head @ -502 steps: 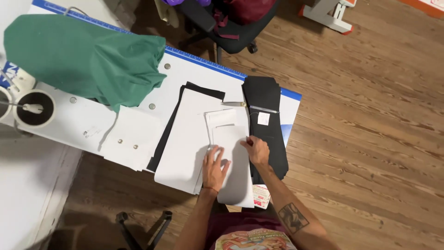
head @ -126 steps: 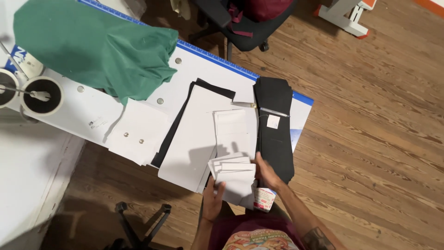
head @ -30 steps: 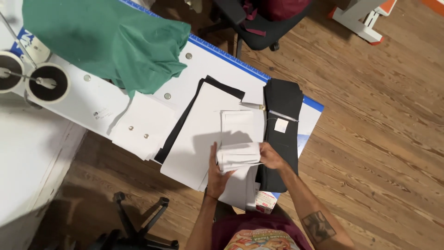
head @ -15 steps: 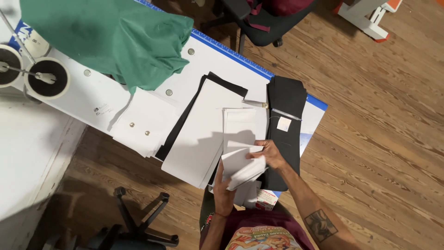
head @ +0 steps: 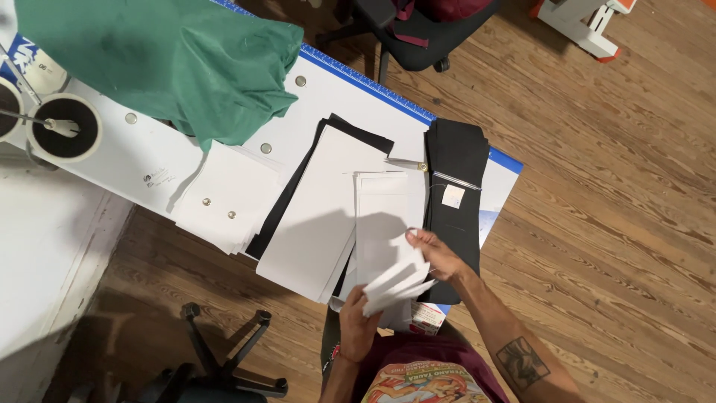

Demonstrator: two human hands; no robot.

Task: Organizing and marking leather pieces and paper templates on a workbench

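The small stack of white sheets (head: 395, 287), lying flat on the table half a second ago, is now being lifted off its near edge and fanning open, so the sheets are coming apart rather than staying squared up. The left hand (head: 356, 328) is pinching the stack's lower corner at six o'clock, while the right hand (head: 436, 254) is gripping its top edge at three o'clock, beside the folded black cloth (head: 455, 186). The large white panel (head: 321, 216) is lying untouched at ten o'clock.

Green cloth (head: 160, 63) drapes over the white table (head: 134, 153), near black fabric (head: 455, 160) and a chair (head: 406, 26).
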